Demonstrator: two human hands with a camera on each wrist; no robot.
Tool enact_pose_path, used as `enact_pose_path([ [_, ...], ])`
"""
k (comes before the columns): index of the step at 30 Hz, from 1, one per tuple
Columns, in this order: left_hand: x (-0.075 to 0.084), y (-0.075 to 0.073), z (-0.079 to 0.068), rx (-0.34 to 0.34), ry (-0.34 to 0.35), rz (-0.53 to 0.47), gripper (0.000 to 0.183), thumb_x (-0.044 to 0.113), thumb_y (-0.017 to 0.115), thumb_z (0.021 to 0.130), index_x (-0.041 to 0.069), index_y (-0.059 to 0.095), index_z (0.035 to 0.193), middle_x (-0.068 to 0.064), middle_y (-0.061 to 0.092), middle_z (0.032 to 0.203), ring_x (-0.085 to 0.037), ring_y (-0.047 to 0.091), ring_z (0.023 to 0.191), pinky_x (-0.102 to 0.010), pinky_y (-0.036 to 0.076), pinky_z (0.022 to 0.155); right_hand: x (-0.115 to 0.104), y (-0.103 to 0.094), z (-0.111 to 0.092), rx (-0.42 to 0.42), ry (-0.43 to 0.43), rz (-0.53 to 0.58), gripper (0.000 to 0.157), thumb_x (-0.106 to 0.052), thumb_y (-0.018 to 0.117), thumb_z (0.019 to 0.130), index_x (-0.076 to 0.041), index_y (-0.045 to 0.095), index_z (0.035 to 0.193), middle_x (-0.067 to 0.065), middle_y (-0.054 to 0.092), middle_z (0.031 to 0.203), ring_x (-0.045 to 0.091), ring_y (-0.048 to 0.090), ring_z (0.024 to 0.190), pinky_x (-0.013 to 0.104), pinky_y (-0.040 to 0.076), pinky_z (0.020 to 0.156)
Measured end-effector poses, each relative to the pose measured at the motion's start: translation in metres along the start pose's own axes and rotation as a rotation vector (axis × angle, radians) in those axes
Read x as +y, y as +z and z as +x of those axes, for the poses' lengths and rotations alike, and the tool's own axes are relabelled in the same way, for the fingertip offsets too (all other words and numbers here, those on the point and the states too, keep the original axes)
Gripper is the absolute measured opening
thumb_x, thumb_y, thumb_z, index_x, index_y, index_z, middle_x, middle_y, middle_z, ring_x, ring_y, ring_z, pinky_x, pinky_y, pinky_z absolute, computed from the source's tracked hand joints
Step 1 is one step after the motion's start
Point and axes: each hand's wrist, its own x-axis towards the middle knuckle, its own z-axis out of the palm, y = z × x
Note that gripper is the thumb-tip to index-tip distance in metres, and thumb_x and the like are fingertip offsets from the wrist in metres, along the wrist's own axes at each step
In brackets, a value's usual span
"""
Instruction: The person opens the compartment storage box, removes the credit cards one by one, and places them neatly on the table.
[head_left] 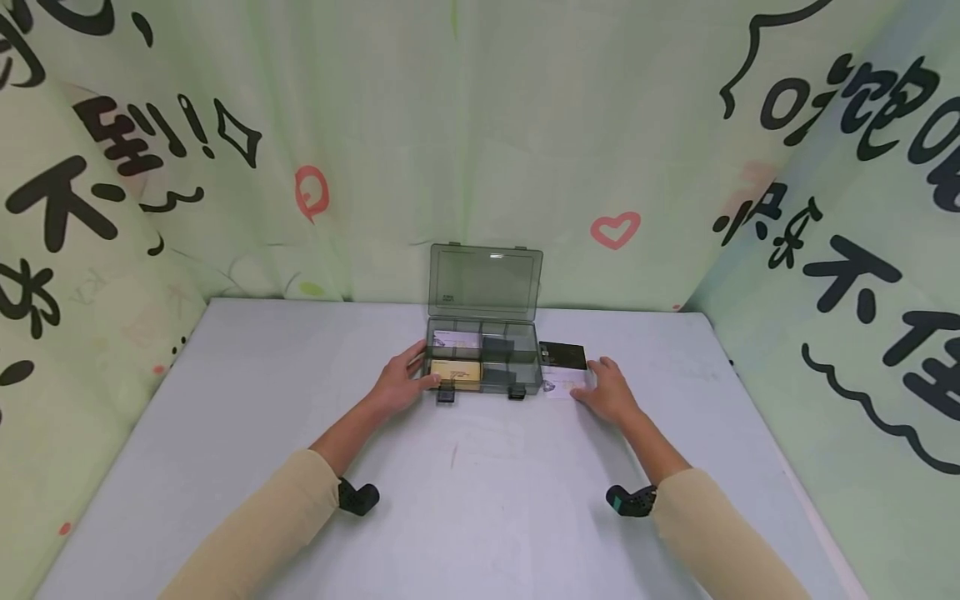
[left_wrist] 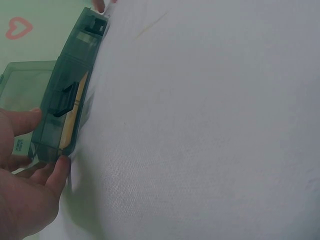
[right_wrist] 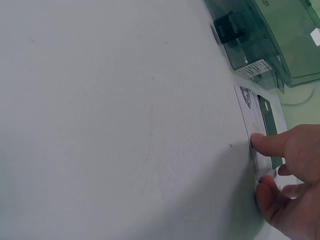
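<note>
A translucent dark compartment box point(head_left: 510, 392) stands at the back middle of the table, its lid point(head_left: 486, 282) raised. Inside its left compartments lie yellow cards point(head_left: 456, 372) at the front and pale lilac cards point(head_left: 456, 339) behind. My left hand point(head_left: 401, 382) grips the box's left end, thumb point(left_wrist: 25, 121) at the rim and fingers against the side. Just right of the box, a white printed card point(head_left: 561, 381) and a black card point(head_left: 562, 356) lie side by side. My right hand point(head_left: 609, 393) pinches the white card's right end between thumb point(right_wrist: 267, 144) and curled fingers.
Two dark latches, a left one point(head_left: 446, 394) and a right one point(head_left: 517, 392), hang at the box's front. Behind the white table point(head_left: 480, 500) hangs a pale green curtain point(head_left: 375, 150) with dark lettering, and it also borders both sides.
</note>
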Motion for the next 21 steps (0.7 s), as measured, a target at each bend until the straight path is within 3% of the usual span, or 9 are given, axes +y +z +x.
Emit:
enact_pose_path([
  [13, 0.0017, -0.0004, -0.0007, -0.001, 0.006, -0.01, 0.076, 0.012, 0.063, 0.093, 0.012, 0.02, 0.155, -0.014, 0.024, 0.16, -0.029, 0.029, 0.146, -0.044, 0.032, 0.117, -0.0032, -0.0002, 0.0063, -0.01, -0.015, -0.012, 0.062, -0.015, 0.063, 0.091, 0.013, 0.039, 0.14, 0.035, 0.026, 0.15, 0.052, 0.028, 0.138, 0.059, 0.027, 0.116],
  [21, 0.0027, -0.0004, -0.0027, -0.007, 0.007, -0.011, 0.076, 0.013, 0.064, 0.093, 0.013, 0.02, 0.155, -0.014, 0.024, 0.16, -0.029, 0.028, 0.146, -0.044, 0.031, 0.118, -0.003, -0.0044, 0.0091, -0.091, -0.065, -0.089, 0.057, -0.018, 0.059, 0.094, 0.005, 0.04, 0.144, 0.031, 0.027, 0.153, 0.052, 0.028, 0.139, 0.061, 0.027, 0.115],
])
